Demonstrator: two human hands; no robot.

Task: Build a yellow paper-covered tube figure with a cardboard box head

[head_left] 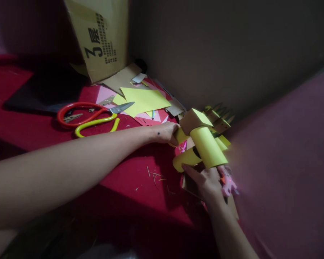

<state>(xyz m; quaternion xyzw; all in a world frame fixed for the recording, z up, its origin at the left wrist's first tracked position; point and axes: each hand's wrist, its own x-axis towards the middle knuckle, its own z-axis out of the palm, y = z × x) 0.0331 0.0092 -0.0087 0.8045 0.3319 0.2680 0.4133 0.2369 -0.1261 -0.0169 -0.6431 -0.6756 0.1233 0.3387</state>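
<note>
My left hand (167, 133) is closed on a yellow paper tube (181, 136). Below and to the right, my right hand (206, 180) has its fingers round the lower side of another yellow paper tube (185, 159), which has a dark patch near its right end. Between and above the hands, a larger yellow paper cylinder (208, 146) leans under a yellow block-shaped box (196, 120). Whether these pieces are joined cannot be made out. Just right of my right hand lies a pink, glue-gun-like object (228, 183) with an orange part, partly hidden.
Scissors (94, 117) with red and yellow handles lie on the red cloth (118, 201). Behind are yellow paper (145, 100), pink scraps (105, 94) and a cardboard box (102, 43). A holder with pencils (221, 122) stands by the wall (232, 54). A dark flat object (43, 90) lies left.
</note>
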